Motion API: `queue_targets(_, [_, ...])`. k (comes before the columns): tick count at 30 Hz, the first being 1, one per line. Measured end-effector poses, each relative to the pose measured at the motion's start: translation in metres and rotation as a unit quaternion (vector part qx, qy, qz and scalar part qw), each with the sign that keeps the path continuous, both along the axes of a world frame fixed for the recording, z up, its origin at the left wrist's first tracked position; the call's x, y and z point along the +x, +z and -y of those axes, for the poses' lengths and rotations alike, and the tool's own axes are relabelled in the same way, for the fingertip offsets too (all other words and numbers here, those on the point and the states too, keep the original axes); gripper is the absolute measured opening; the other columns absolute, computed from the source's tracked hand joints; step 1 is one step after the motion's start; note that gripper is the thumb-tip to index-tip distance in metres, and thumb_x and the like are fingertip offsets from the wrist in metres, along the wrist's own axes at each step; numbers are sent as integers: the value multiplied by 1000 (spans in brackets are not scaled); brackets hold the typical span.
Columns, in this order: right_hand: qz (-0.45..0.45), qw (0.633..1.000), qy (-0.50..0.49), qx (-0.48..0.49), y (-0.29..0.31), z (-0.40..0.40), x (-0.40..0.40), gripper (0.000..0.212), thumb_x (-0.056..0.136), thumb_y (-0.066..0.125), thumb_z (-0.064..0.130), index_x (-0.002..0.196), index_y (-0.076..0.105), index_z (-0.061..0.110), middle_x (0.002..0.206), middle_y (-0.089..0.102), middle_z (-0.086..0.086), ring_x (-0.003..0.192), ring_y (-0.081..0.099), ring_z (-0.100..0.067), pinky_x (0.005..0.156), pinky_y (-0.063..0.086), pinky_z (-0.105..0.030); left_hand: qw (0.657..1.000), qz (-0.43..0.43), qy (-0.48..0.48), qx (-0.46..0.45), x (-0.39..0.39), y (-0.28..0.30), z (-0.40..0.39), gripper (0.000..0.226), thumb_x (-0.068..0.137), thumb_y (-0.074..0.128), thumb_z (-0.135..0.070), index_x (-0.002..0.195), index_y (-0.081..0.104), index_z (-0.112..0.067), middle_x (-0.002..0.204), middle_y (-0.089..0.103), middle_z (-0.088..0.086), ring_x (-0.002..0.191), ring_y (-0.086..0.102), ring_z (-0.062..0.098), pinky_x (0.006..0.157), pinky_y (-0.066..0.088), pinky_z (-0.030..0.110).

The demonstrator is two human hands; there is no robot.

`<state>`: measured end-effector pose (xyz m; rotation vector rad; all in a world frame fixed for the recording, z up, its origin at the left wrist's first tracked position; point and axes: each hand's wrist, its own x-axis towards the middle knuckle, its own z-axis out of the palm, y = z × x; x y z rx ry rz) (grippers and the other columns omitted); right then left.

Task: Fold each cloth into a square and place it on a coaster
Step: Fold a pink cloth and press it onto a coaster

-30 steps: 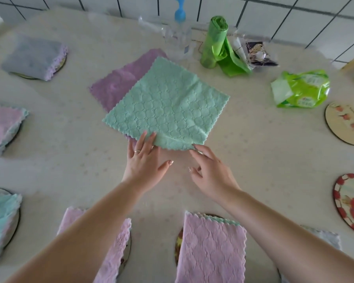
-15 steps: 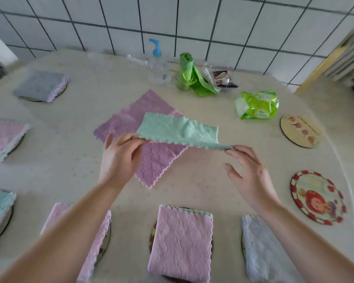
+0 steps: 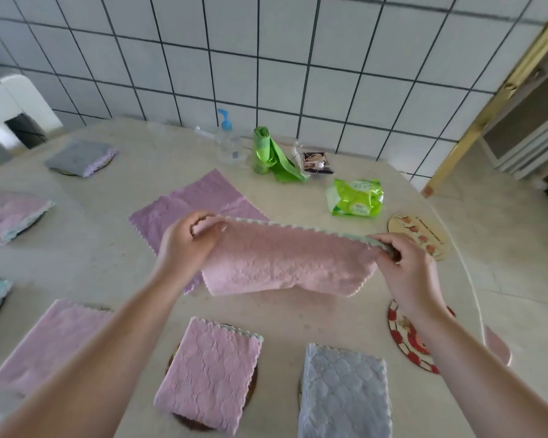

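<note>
Cloth (image 3: 285, 263) hangs folded in half between my two hands, lifted above the table (image 3: 298, 203), its pink face turned toward me and a thin mint-green edge showing along the top. My left hand (image 3: 187, 245) grips the top left corner, fingers curled over the scalloped edge and the thumb tucked under it. My right hand (image 3: 402, 267) pinches the top right corner, where the green layer peeks out between thumb and fingers. The fold sags below both hands, near but not touching the tabletop as far as I can tell. Behind it a purple cloth (image 3: 200, 200) lies flat and unfolded on the table, partly hidden by the held one. Under my right wrist sits a red-patterned coaster (image 3: 405, 339) with nothing on it, and beyond my right hand a pale round coaster (image 3: 421, 235) is also bare. Closer to me I see a folded pink square (image 3: 209, 374) on a dark coaster and a folded grey square (image 3: 345, 393) just beside it on its right. At the far edge stand a green bag roll (image 3: 266, 153) and a green wipes pack (image 3: 356, 197)
</note>
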<state>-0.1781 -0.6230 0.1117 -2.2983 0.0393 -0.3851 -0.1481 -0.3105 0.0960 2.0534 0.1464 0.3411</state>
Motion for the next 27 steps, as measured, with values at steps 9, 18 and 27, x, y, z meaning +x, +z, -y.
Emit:
queue_targets(9, [-64, 993, 4, 94, 27, 46, 34, 14, 95, 46, 28, 93, 60, 26, 84, 66, 6, 81, 64, -18, 75, 51, -39, 1000, 7, 13, 0, 10, 30, 62, 17, 90, 58, -25, 75, 63, -19, 63, 58, -8, 55, 59, 9, 54, 43, 22])
queue_targets(18, [92, 992, 17, 81, 30, 106, 14, 22, 87, 60, 19, 103, 60, 35, 100, 64, 24, 92, 61, 0, 77, 51, -28, 992, 124, -32, 7, -8, 53, 102, 13, 89, 60, -19, 92, 67, -28, 80, 66, -24, 75, 58, -8, 67, 42, 6])
queue_targets(27, [-121, 992, -11, 25, -96, 126, -53, 15, 92, 54, 26, 103, 64, 24, 70, 66, 12, 60, 61, 3, 52, 39, -13, 989, -93, -111, -14, -60, -65, 112, 26, 85, 60, 2, 77, 63, -22, 65, 66, -12, 65, 58, -8, 60, 41, 6])
